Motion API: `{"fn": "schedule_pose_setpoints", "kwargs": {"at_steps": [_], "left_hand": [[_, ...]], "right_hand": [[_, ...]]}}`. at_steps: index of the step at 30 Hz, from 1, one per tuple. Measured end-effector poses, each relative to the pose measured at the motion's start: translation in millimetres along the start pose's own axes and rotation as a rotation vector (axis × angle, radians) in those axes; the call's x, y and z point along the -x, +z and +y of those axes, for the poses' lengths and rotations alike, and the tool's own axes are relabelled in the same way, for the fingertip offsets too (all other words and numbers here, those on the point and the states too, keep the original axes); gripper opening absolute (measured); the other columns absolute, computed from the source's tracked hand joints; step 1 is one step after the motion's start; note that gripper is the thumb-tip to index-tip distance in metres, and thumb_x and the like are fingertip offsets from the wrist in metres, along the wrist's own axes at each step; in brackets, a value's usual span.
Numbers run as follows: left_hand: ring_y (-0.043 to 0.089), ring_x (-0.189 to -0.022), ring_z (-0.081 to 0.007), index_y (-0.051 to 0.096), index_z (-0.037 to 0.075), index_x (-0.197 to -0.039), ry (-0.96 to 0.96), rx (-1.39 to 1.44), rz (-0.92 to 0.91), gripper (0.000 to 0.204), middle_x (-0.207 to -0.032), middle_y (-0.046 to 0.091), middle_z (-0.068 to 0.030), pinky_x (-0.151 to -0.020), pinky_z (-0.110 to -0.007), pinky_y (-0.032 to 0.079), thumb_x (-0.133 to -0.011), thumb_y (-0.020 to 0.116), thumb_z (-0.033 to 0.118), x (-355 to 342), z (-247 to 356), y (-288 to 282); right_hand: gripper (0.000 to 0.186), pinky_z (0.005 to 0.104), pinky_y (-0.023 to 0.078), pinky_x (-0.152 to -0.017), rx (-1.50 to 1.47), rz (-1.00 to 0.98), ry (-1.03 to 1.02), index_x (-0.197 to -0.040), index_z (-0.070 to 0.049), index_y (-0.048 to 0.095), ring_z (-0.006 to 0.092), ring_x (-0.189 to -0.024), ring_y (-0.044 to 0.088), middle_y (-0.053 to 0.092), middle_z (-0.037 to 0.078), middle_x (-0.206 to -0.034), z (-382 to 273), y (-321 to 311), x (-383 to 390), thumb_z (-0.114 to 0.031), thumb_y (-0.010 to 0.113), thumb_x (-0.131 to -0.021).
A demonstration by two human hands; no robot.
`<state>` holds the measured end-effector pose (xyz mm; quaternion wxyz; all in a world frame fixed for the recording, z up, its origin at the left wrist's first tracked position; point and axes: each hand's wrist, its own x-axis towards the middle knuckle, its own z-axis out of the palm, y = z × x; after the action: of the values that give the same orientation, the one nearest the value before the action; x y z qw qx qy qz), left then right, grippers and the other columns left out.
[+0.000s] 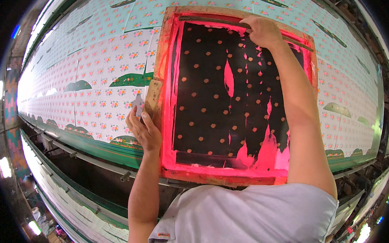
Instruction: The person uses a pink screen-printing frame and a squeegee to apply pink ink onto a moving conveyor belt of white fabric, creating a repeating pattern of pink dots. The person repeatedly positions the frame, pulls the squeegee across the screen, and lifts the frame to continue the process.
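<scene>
A wooden screen-printing frame (166,33), smeared with bright pink ink, lies on patterned sheets (87,61); its black mesh (207,121) has scattered dots and pink streaks. My right hand (264,31) grips a long squeegee (211,19) at the frame's top. My left hand (145,130) is open, fingers loosely bent and apart, beside a short wooden block (153,93) on the frame's left side; I cannot tell whether it touches the block. A small grey patch shows by those fingertips.
Floral-printed sheets with green patches cover the long surface on both sides and beyond the frame. Metal rails (61,149) run along the near edge, with another long board (54,179) below at left. Posts (11,103) and loose clutter (42,219) line the far left.
</scene>
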<state>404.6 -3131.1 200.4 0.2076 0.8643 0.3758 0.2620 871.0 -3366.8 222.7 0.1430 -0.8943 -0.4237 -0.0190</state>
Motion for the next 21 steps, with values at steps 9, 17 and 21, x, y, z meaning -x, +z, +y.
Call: {"fn": "schedule_pose_setpoints", "kwargs": {"at_steps": [9,17,21], "left_hand": [[0.057,-0.129,-0.0494,0.060,-0.011,-0.140,0.096,0.050,0.064,0.047,-0.135,0.062,-0.0325,-0.112,-0.057,0.044,-0.111,0.059,0.027,-2.7,-3.1,3.3],[0.058,-0.127,-0.0487,0.060,-0.006,-0.140,0.098,0.110,0.042,0.048,-0.133,0.065,-0.0297,-0.111,-0.059,0.045,-0.111,0.061,0.032,-1.1,-7.7,4.9],[0.056,-0.135,-0.0481,0.060,-0.004,-0.143,0.102,0.090,0.056,0.055,-0.136,0.066,-0.0282,-0.118,-0.058,0.040,-0.114,0.054,0.043,-0.3,-8.6,6.0]], "right_hand": [[0.035,0.0535,0.060,-0.099,0.008,-0.181,-0.050,-0.123,-0.015,0.079,0.0363,-0.115,0.075,0.078,0.015,-0.119,-47.1,-16.2,61.3,-0.013,0.066,-0.091],[0.035,0.0528,0.061,-0.095,-0.065,-0.207,-0.037,-0.120,-0.014,0.078,0.0368,-0.114,0.073,0.075,0.012,-0.116,-141.1,-24.4,199.3,-0.008,0.068,-0.087],[0.037,0.0510,0.061,-0.095,-0.023,-0.154,-0.008,-0.120,-0.014,0.077,0.0349,-0.114,0.072,0.073,0.009,-0.114,-192.7,-29.0,265.8,-0.005,0.070,-0.085]]}}
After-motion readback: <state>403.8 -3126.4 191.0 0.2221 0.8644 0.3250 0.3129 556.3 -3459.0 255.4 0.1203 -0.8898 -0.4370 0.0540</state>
